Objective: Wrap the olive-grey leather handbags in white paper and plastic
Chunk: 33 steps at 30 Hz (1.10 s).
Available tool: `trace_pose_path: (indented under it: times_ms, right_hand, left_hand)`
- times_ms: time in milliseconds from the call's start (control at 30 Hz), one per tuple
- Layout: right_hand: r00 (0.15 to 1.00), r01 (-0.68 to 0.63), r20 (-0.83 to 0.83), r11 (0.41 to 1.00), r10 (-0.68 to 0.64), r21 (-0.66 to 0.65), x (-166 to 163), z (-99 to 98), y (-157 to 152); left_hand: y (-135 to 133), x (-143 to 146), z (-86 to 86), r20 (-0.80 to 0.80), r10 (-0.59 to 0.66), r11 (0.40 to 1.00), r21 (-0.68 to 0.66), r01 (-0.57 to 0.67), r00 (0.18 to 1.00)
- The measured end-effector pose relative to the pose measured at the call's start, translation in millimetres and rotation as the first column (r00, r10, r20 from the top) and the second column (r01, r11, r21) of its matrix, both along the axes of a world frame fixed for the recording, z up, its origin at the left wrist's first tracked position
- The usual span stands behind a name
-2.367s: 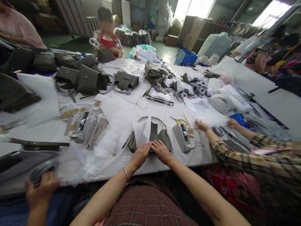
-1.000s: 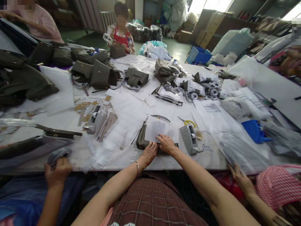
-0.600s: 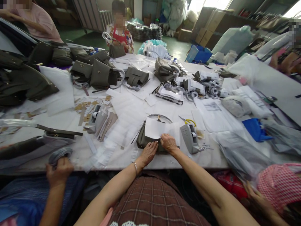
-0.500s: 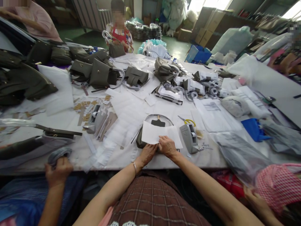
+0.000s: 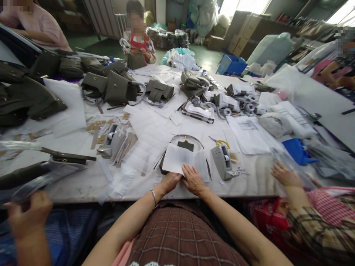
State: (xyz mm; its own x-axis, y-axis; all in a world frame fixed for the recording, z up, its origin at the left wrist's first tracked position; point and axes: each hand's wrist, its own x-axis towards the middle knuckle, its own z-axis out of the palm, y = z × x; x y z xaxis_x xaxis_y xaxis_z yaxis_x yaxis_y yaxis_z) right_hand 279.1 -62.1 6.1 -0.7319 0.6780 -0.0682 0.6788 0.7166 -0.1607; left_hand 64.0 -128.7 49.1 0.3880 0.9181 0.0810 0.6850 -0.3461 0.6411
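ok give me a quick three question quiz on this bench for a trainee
1. True or false: the wearer's right hand touches the white paper over the bag.
2. Choose one: as the wearer sees it, the dispenser near the scissors stands (a) left of that paper, (b) on it, (c) right of it.
3. Fill in: the scissors have ____ handles.

Key: 1. True. 2. (c). 3. Yellow.
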Motion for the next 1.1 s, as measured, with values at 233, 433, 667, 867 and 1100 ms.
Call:
trace_pose_path:
  times_ms: [233, 433, 667, 867, 1100]
  right_hand:
    - [0.997, 0.000, 0.080, 0.999, 0.003, -0.040, 3, -3.0, -2]
    - [0.998, 0.019, 0.059, 0.994, -0.012, -0.110, 1, 7.3, 0]
    - [0.998, 0.065, -0.008, 0.980, -0.068, -0.186, 7, 8.8, 11]
    - [0.994, 0.102, 0.045, 0.984, -0.097, -0.145, 5, 4.0, 10]
    - [0.988, 0.124, 0.113, 0.979, -0.107, -0.163, 3, 2.5, 11]
  left_hand:
    - [6, 28, -19.6, -0.341, -0.050, 0.987, 0.130, 0.100, 0.939]
    - [35, 40, 4.2, -0.270, -0.062, 0.979, 0.173, 0.112, 0.961]
    - [46, 28, -24.2, -0.321, 0.001, 0.999, 0.047, 0.015, 0.947]
    - [55, 40, -23.0, -0.399, -0.018, 1.000, 0.013, 0.026, 0.917]
    - [58, 34, -21.5, -0.379, -0.025, 0.997, 0.057, 0.050, 0.925]
